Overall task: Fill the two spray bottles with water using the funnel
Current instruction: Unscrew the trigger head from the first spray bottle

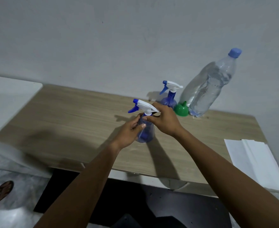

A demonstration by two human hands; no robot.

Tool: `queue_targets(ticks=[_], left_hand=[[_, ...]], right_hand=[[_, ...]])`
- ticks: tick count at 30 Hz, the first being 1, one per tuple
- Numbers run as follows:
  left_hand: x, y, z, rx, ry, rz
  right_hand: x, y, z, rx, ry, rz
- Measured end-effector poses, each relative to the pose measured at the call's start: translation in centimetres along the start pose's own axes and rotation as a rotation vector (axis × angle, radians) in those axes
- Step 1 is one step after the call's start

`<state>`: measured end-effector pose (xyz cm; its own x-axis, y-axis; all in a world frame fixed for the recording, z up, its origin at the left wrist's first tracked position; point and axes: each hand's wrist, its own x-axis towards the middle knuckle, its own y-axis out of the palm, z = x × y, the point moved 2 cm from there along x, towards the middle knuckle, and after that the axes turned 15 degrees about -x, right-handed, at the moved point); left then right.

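Observation:
A blue spray bottle (146,134) with a white and blue trigger head stands in the middle of the wooden table (69,116). My left hand (129,131) grips its body from the left. My right hand (164,121) holds its neck just under the white spray head (143,105). A second blue spray bottle (168,97) stands at the back by the wall. To its right, a green funnel (181,109) rests upside down on the table. A large clear water bottle (207,89) with a blue cap stands right of the funnel.
A white folded sheet of paper (253,163) lies at the table's right front edge. A white surface (7,96) adjoins the table on the left. A sandalled foot (0,193) shows on the floor at lower left. The wall runs right behind the bottles.

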<state>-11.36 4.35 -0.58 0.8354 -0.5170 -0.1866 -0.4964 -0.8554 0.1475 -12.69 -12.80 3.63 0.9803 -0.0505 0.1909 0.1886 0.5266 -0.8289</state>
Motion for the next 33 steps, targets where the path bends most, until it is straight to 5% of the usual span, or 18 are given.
queue_targets(ticks=[11,21,33], left_hand=[[-0.1,-0.1,0.2,-0.002,-0.021,0.008],[-0.3,-0.1,-0.1,0.0,-0.01,0.014],[-0.1,0.0,0.4,-0.023,-0.004,0.003]], right_hand=[[0.2,-0.8,0.1,-0.066,-0.099,0.149],[0.6,-0.5,0.7,-0.14,-0.039,0.031],[0.0,-1.0,0.2,-0.119,-0.133,0.224]])
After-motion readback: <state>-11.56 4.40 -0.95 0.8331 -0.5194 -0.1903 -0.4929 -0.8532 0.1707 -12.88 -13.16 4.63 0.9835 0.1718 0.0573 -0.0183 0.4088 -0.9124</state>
